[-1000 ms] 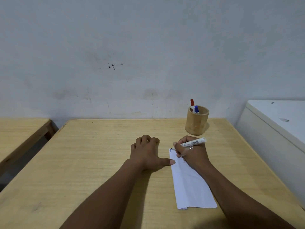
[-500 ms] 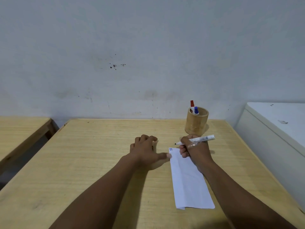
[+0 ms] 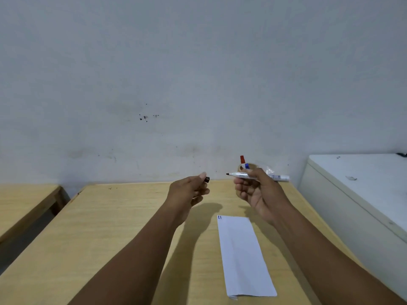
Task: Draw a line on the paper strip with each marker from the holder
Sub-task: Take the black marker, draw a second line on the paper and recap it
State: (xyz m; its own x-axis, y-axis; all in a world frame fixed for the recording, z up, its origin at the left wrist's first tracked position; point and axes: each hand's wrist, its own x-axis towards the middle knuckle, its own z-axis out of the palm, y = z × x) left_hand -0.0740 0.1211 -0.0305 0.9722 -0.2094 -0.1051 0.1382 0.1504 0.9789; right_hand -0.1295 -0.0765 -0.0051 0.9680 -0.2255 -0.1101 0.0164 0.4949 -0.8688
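A white paper strip (image 3: 243, 254) lies on the wooden table (image 3: 114, 227), with two short dark lines at its far left corner. Above the table, my right hand (image 3: 257, 191) grips an uncapped white marker (image 3: 240, 175) level, its black tip pointing left. My left hand (image 3: 188, 192) is raised opposite it and pinches the small black cap (image 3: 207, 179) between thumb and fingers. A gap separates cap and tip. The bamboo holder (image 3: 255, 166) is mostly hidden behind my right hand; a red-capped marker (image 3: 242, 159) and a blue-capped marker (image 3: 247, 165) stick out of it.
A white cabinet (image 3: 356, 186) stands right of the table. A second wooden table (image 3: 24, 203) is at the left across a gap. A plain wall rises directly behind.
Both hands have lifted off the paper and table. The marker now points left in the air, and the left hand, which was resting beside the strip, holds up the cap.
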